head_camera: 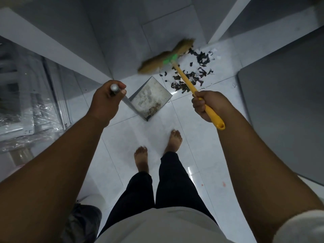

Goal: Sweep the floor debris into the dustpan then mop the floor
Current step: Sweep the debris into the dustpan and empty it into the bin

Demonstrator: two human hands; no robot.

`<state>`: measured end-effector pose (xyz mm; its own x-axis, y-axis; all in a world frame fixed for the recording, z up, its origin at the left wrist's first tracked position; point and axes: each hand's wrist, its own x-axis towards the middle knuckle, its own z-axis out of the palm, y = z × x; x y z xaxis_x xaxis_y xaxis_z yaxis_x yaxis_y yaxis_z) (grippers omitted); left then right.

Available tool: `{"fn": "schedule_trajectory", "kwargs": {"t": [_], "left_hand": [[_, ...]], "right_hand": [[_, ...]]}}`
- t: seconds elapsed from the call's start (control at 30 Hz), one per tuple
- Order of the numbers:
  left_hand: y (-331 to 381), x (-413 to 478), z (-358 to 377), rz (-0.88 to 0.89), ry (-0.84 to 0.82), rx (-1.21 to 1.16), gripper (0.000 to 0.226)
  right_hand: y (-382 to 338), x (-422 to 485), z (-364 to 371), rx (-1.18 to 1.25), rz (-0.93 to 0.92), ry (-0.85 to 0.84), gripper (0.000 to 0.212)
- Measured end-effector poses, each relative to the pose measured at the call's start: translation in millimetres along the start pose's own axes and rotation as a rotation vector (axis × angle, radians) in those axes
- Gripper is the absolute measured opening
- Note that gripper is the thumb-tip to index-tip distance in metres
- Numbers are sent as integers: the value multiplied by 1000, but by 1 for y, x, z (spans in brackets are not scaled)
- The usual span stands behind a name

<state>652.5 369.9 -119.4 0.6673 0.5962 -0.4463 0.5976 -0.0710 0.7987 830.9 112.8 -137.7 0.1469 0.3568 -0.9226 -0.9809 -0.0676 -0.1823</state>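
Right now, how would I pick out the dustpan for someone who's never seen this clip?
Start at the white tiled floor, just ahead of the bare feet. The dustpan is the flat grey metal tray on a grey pole held by the left hand, left of the black debris; it is dull and stained, unlike the glossy tiles.

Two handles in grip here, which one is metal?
The grey metal dustpan handle, held in the left hand. The other is the yellow plastic broom handle in the right hand.
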Motion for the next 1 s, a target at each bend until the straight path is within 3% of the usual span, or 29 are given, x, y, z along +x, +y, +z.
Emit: {"fn": "schedule_trajectory", "kwargs": {"t": [0.23,0.47,0.67,0.8,1.0], "left_hand": [[8,13,11,45,3,110,11],[2,20,17,130,11,220,13],[5,13,20,189,26,290,15],[5,10,7,191,42,273,13],[-8,9,-23,164,6,213,11]], "right_hand": [[-57,26,42,-18,-133,-67,5],[-100,95,47,67,-75,-44,15],[-56,88,-28,143,-12,0,7],[-21,51,-66,185,66,41,16],[13,-24,-72,224,60,75,18]]}}
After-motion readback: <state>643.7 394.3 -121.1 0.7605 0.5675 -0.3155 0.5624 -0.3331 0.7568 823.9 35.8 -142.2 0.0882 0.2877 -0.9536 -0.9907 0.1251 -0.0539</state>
